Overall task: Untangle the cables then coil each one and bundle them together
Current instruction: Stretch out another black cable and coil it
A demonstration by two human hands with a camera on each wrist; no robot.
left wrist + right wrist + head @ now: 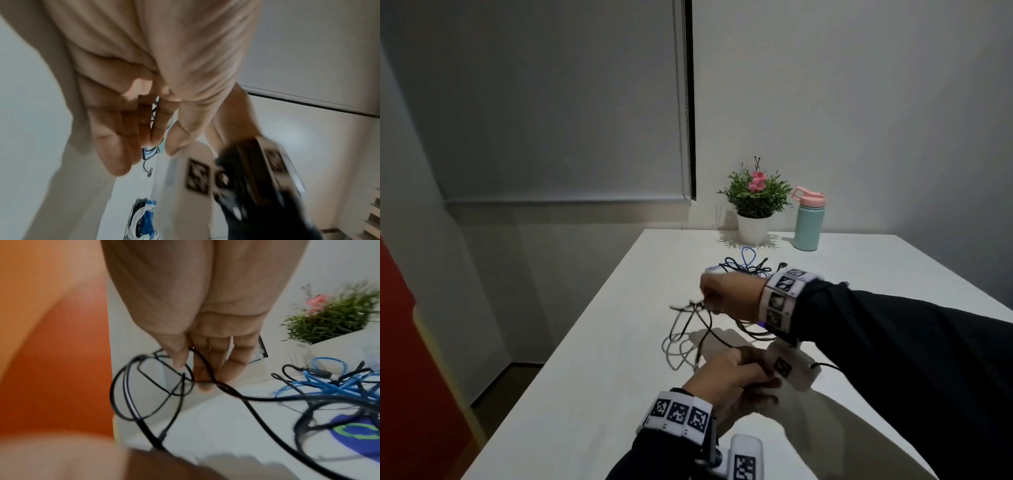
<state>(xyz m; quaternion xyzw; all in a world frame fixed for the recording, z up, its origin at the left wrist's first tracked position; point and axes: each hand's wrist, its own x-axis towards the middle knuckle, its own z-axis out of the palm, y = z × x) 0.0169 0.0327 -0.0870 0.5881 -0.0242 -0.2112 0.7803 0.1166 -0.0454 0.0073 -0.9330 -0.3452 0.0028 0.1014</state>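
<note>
While the left hand (pixel 732 377) grips black cable (pixel 690 329) at lower centre, the right hand (pixel 732 296) pinches its loops above; tangle (pixel 746 267) lies beyond.

Thin black cable (pixel 242 395) in loose raised loops — blue cable (pixel 333 384) tangled with it on the table
</note>
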